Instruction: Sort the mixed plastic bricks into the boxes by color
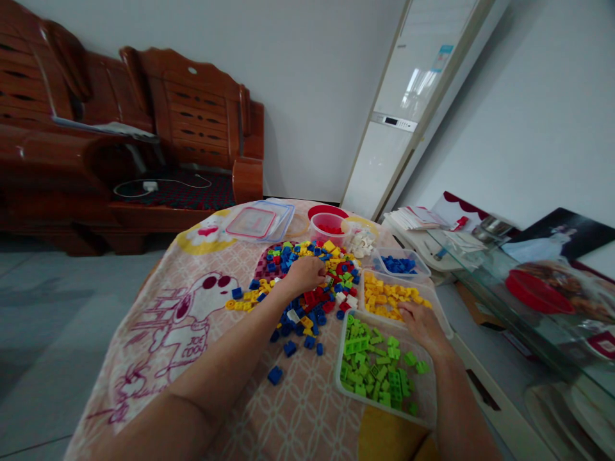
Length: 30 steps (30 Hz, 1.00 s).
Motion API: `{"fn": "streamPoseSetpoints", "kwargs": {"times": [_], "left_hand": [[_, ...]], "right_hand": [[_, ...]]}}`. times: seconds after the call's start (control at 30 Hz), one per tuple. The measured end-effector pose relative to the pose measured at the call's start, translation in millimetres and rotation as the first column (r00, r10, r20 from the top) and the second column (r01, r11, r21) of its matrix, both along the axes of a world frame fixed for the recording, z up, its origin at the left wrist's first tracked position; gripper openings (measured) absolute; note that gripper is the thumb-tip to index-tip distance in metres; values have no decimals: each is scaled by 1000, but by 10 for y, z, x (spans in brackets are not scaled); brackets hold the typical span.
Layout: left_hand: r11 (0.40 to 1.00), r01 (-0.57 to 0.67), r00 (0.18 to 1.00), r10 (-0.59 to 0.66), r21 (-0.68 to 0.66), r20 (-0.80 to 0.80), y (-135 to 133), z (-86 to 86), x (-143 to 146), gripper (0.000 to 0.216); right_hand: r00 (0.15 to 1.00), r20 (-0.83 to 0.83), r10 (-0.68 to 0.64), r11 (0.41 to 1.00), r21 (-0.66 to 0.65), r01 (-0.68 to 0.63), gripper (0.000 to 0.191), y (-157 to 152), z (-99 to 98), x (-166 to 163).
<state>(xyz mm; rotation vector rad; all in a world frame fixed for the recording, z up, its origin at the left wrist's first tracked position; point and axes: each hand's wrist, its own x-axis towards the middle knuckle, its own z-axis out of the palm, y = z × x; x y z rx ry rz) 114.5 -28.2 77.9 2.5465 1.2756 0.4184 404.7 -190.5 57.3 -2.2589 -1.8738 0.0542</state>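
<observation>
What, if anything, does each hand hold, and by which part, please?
Cannot tell: the left hand is at mixed bricks, the right hand at yellow bricks; any hold is unclear.

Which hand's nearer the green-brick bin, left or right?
Right. The right hand is at the yellow-brick bin, just past the green-brick bin's far edge. The left hand is farther off, up and left, over the mixed brick pile.

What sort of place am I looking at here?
Probably a living room in a home: there is high-backed wooden seating, what looks like a floor-standing air conditioner, and a cartoon-print tablecloth beneath the piled toy bricks.
</observation>
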Motion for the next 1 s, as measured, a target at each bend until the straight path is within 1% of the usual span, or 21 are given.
{"fn": "streamPoseSetpoints", "kwargs": {"times": [0.13, 0.27, 0.33, 0.43, 0.53, 0.63, 0.73, 0.87, 1.0], "left_hand": [[1000, -24, 995, 22, -14, -97, -43, -52, 43, 13], [999, -23, 993, 20, -27, -114, -48, -54, 63, 12], [999, -9, 995, 5, -33, -96, -32, -48, 55, 11], [999, 29, 1000, -29, -40, 9, 5, -47, 43, 9], [994, 83, 980, -68, -77, 185, 13, -51, 72, 9], [977, 169, 924, -110, -132, 367, -61, -50, 165, 9], [954, 249, 856, -137, -167, 499, -204, -52, 297, 12], [920, 331, 810, -162, -212, 563, -391, -78, 456, 18], [906, 381, 785, -212, -184, 582, -504, -113, 539, 28]], "right_hand": [[1000, 5, 12, 1000, -2, -12, 36, -4, 6, -12], [1000, 11, 0, 1000, -2, 0, 37, 2, 2, -6], [1000, 10, 2, 1000, -6, -2, 37, 4, -1, -3], [1000, 7, 6, 1000, -7, -6, 37, 2, 1, -8], [1000, 8, -2, 1000, -2, 2, 36, -3, 12, -20], [1000, 7, -7, 1000, 0, 7, 36, -7, 28, -31], [1000, 0, -2, 1000, -7, 2, 36, -5, 42, -37], [1000, -8, 1, 1000, -3, -1, 37, 1, 51, -42], [1000, -8, 7, 1000, -22, -7, 38, 5, 47, -42]]}}
